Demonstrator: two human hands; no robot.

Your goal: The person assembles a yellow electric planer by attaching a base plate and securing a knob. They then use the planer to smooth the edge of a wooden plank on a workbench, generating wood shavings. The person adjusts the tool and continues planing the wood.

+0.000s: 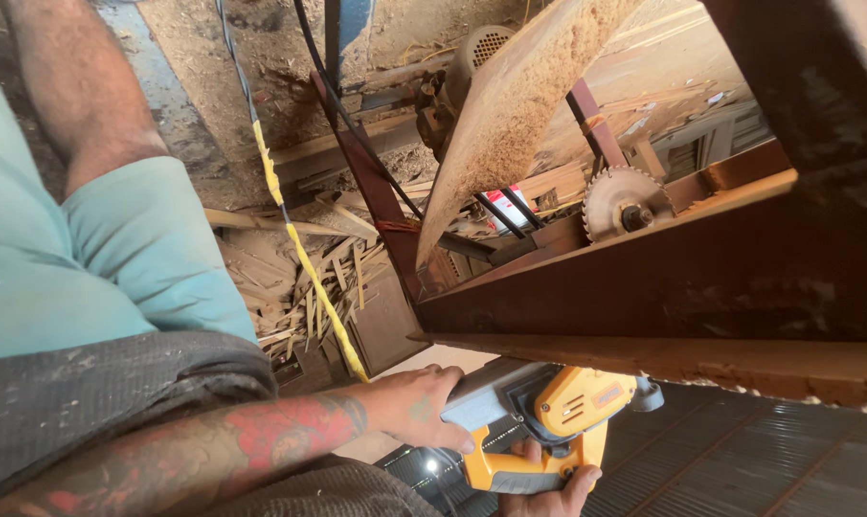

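1. The left hand [416, 407] reaches in from the lower left on a tattooed forearm and lies over the grey front end of a yellow electric hand planer [539, 431], fingers wrapped over its top edge and gripping it.
2. The right hand [551, 496] shows only partly at the bottom edge of the view; its fingers curl around the planer's yellow rear handle from below, clasping it.
3. The planer sits low in the middle of the view, just under the dark reddish-brown wooden beam [663, 287] that runs from the centre out to the right edge. Its upper part is hidden by the beam's pale lower edge, so I cannot tell whether its sole touches the wood.
4. Above the beam, a circular saw blade [625, 201] with pale teeth stands on its shaft in a saw bench frame.
5. Left of the blade a broad board coated in sawdust [515, 105] leans at a slant, with a grey electric motor [472, 57] behind its upper left edge.
6. A cable wrapped in yellow tape [304, 258] runs from the top of the view diagonally down to near the left hand.
7. Under the cable lies a heap of wood offcuts and splinters [309, 278] on the dusty floor.
8. At the left, a second person's teal short sleeve [136, 249] and bare arm fill the edge of the view, well apart from the planer.
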